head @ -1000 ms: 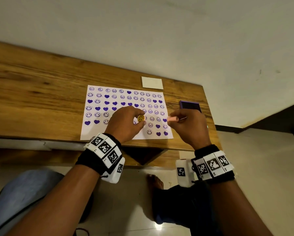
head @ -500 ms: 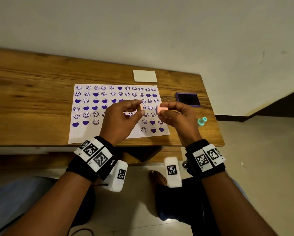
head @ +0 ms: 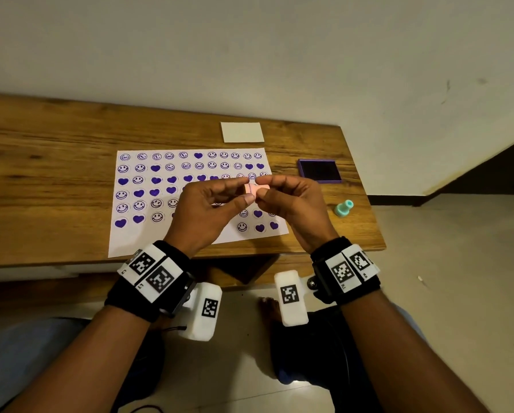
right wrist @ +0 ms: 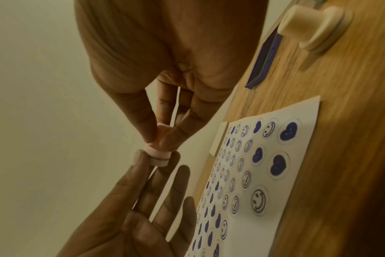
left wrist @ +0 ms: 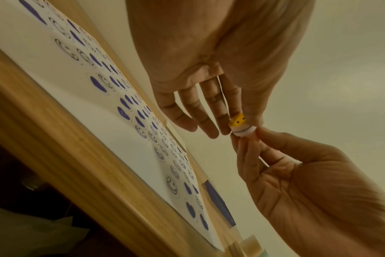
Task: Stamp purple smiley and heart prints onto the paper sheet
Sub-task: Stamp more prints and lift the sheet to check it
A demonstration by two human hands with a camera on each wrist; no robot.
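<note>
The white paper sheet [head: 148,234] lies on the wooden table [head: 56,174], covered with rows of purple smiley and heart prints. Above its right half my two hands meet. My left hand [head: 246,190] pinches a small pink stamp with a yellow smiley top [left wrist: 237,120] between thumb and index finger; its other fingers are straight. My right hand [head: 262,190] pinches a second pink stamp [right wrist: 158,139]. The two stamps touch end to end, lifted off the paper. My hands hide the prints beneath them.
An open purple ink pad [head: 320,170] sits to the right of the sheet. A teal stamp [head: 343,208] lies on its side near the table's right edge. A white card [head: 242,132] lies behind the sheet. The wall is close behind the table.
My left hand lifted the yellow-topped stamp off the paper. Both hands moved toward each other, and the two stamps, apart before, now touch.
</note>
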